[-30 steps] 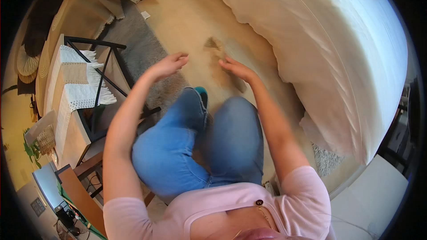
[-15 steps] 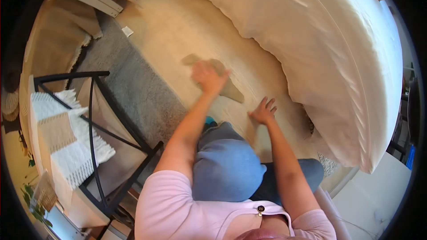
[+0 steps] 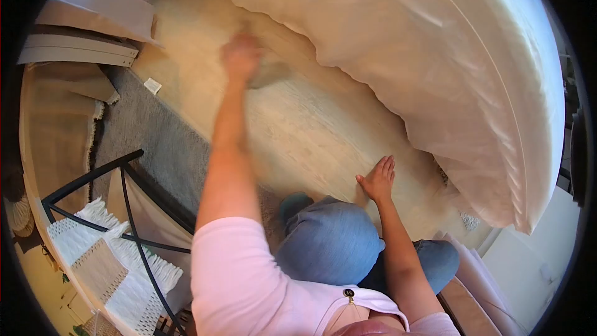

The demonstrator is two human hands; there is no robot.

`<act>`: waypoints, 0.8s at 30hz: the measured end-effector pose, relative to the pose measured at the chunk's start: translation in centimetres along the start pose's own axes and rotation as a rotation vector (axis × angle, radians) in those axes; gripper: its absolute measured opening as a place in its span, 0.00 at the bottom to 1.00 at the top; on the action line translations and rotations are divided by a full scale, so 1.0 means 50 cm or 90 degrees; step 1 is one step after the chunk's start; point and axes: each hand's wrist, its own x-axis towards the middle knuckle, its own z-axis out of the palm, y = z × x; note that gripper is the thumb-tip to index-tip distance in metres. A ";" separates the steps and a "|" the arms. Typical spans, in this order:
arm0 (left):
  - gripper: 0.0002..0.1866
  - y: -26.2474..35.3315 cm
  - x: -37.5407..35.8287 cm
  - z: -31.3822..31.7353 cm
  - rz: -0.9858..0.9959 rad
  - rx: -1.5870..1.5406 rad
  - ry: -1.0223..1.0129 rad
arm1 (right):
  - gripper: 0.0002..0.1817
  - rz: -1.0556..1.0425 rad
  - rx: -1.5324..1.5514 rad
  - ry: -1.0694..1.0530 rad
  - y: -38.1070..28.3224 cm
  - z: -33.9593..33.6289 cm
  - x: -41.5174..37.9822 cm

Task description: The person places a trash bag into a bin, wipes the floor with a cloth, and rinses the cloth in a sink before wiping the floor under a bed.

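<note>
My left hand (image 3: 242, 57), smeared by motion, reaches far forward over the pale wood floor (image 3: 292, 127). A brownish-grey cloth (image 3: 273, 75) is under it, pressed to the boards and trailing out to the right; it is blurred too. Closer to my body, my right hand (image 3: 377, 180) rests on the floor with nothing in it, fingers stretched and thumb out to the side. My bent knee in blue jeans (image 3: 333, 242) lies between the two arms.
A white-draped bed (image 3: 429, 62) borders the floor on the right. To the left are a grey rug (image 3: 149, 126), a black metal frame (image 3: 93, 174) and a fringed woven throw (image 3: 118, 267). A small white tag (image 3: 152, 85) lies near the rug's edge.
My left hand has slid forward and to the left with the cloth. My right hand stays on the floor, its fingers now closer together. The view has shifted with my head.
</note>
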 end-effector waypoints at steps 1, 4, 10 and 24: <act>0.22 -0.084 -0.022 0.012 -0.039 0.041 0.110 | 0.61 0.001 0.000 -0.004 0.000 -0.002 0.002; 0.26 -0.150 -0.084 0.081 -0.161 0.139 0.319 | 0.61 -0.030 0.010 0.010 0.004 0.002 0.005; 0.34 0.268 -0.276 -0.011 0.219 -0.278 -0.079 | 0.61 -0.047 -0.039 -0.004 0.005 0.007 0.012; 0.25 -0.285 -0.253 0.040 -0.157 0.117 0.111 | 0.61 -0.106 -0.061 -0.010 0.012 0.004 0.028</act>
